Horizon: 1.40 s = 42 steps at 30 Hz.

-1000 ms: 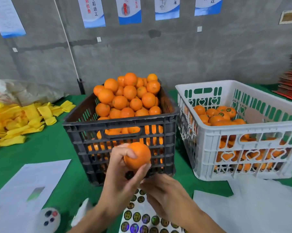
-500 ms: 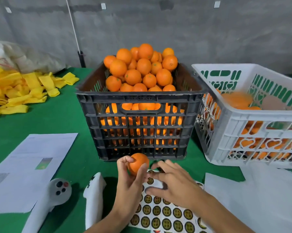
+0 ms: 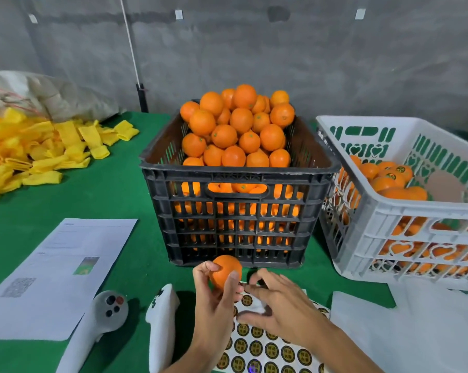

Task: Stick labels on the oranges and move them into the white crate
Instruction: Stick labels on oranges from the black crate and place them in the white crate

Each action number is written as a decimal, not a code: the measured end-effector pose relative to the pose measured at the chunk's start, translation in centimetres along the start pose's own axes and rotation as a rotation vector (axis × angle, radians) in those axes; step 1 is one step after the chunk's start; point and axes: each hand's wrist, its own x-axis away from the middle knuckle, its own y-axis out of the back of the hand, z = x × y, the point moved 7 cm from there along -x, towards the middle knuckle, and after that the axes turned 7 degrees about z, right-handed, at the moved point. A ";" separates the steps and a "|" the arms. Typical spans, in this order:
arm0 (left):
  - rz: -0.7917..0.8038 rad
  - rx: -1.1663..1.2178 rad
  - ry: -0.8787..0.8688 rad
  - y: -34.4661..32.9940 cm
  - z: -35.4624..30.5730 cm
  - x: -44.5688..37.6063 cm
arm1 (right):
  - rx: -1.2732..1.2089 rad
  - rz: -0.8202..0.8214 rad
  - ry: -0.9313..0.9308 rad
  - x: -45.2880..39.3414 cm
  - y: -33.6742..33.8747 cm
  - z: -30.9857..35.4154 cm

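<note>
Orange [image 3: 225, 271] fruit is sitting in my left hand [image 3: 216, 302], fingers curling round it, just in front of the black crate [image 3: 238, 211]. I'm lowering my right hand [image 3: 277, 309] onto the label sheet [image 3: 270, 351], thumb and forefinger pinching at a label; white crate [image 3: 405, 219] is waiting right.

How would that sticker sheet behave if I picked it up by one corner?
The sticker sheet looks thin and lies flat on the table, so it would probably flop and feel light. Its glossy backing may be slippery. The right hand over it could steady it.
</note>
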 end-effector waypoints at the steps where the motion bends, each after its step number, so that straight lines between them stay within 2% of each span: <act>1: -0.009 -0.008 -0.008 0.1 -0.2 0.1 | -0.016 -0.002 -0.013 0.0 -0.1 -0.1; 10: -0.014 -0.019 -0.058 -0.1 -1.5 0.9 | -0.149 -0.002 -0.065 0.0 -0.3 -0.3; 18: -0.066 -0.112 -0.045 0.5 -0.9 0.5 | -0.485 0.003 -0.029 -0.3 0.2 -1.1; 24: -0.075 -0.168 -0.025 0.6 -0.2 0.3 | -0.600 -0.014 -0.018 -0.7 0.0 -2.0; 33: -0.066 -0.205 -0.035 0.5 -0.1 0.2 | -0.622 -0.056 -0.057 -1.0 -0.3 -2.3; 42: -0.047 -0.184 -0.020 0.2 -0.5 0.3 | -0.525 -0.089 -0.046 -0.7 -0.2 -2.0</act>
